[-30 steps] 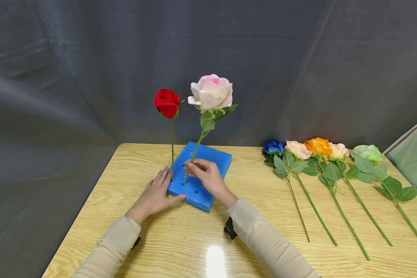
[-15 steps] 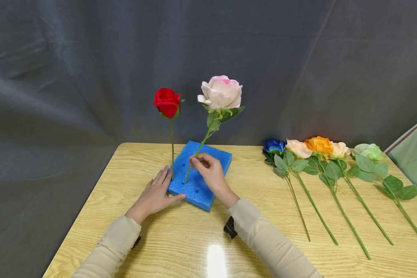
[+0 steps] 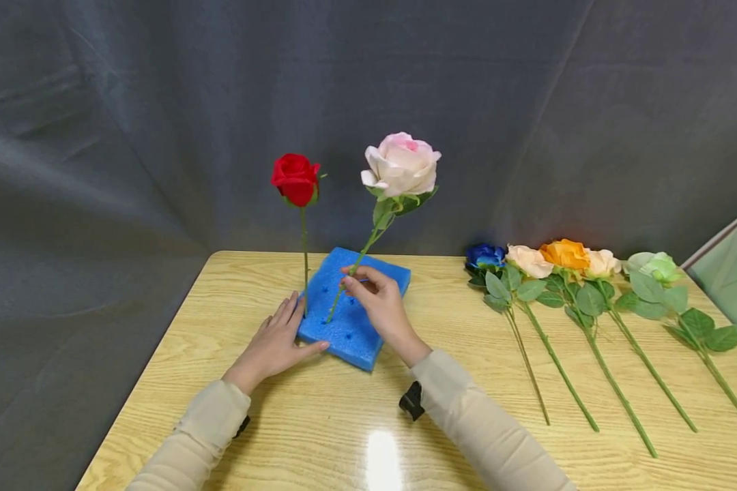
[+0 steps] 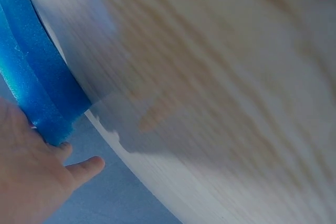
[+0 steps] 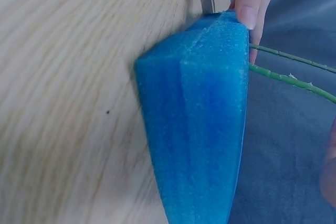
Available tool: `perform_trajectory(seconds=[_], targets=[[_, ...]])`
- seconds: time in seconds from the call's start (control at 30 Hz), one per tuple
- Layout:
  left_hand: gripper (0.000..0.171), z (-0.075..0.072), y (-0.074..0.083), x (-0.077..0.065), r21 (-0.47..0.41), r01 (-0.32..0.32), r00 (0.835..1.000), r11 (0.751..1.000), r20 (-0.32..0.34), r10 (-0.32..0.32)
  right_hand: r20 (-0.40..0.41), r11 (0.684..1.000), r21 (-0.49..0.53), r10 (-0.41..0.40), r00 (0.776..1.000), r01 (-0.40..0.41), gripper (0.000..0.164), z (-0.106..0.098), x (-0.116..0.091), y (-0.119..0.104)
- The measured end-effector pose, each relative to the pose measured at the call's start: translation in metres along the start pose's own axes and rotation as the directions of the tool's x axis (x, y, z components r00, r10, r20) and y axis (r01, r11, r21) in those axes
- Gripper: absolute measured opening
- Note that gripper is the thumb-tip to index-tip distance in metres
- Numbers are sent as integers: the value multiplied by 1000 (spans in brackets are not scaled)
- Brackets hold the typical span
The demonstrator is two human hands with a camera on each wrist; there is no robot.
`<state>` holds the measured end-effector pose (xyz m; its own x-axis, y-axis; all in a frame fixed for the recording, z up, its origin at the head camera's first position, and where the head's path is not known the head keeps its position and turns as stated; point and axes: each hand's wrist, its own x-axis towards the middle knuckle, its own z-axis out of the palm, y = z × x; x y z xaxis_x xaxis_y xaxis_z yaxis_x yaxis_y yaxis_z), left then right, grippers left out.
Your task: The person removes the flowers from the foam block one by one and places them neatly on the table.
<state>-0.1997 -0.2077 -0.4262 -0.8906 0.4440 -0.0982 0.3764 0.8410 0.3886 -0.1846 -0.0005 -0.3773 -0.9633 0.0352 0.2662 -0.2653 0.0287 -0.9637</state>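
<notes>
A blue foam block (image 3: pixel 344 341) with several small holes lies on the table. My left hand (image 3: pixel 274 344) rests on its left edge, fingers spread and straight; the left wrist view shows this hand (image 4: pixel 37 177) beside the foam (image 4: pixel 44 72). Near those fingers a red rose (image 3: pixel 295 180) stands upright in the foam. My right hand (image 3: pixel 377 300) pinches the stem of a pale pink rose (image 3: pixel 401 166) between thumb and fingers. That rose leans to the right, its stem's lower end at a hole. In the right wrist view two green stems (image 5: pixel 294 81) meet the foam (image 5: pixel 205 119).
On the right of the wooden table (image 3: pixel 319 436) several artificial roses lie side by side: a blue rose (image 3: pixel 485 256), an orange rose (image 3: pixel 565 254), a light green rose (image 3: pixel 656 267) and peach ones. A dark grey curtain (image 3: pixel 160 123) hangs behind the table's back edge.
My right hand has moved slightly up and right along with the pale pink rose, whose bloom has tilted further right. My left hand and the red rose have stayed in place.
</notes>
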Motion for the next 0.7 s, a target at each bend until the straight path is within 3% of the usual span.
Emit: perform_trajectory(seconds=[0.2,0.37,0.47,0.7], targets=[[104,0,-1,0,2,-2,1000,1000,-5,2,-18,999,49,-16,1000,17,22,-1,0,0],[104,-1,1,1,3,-18,1000,1000,-12,18,-108,972,194,-116,987,135,22,-15,8,-21],[103,-1,0,0,4,-19,1000,1000,-17,20,-142,954,248,-137,980,169,17,-30,12,-36],[103,2,-2,-1,-3,-23,1000,1000,-15,23,-122,976,208,-47,991,72,23,-69,5,-42]])
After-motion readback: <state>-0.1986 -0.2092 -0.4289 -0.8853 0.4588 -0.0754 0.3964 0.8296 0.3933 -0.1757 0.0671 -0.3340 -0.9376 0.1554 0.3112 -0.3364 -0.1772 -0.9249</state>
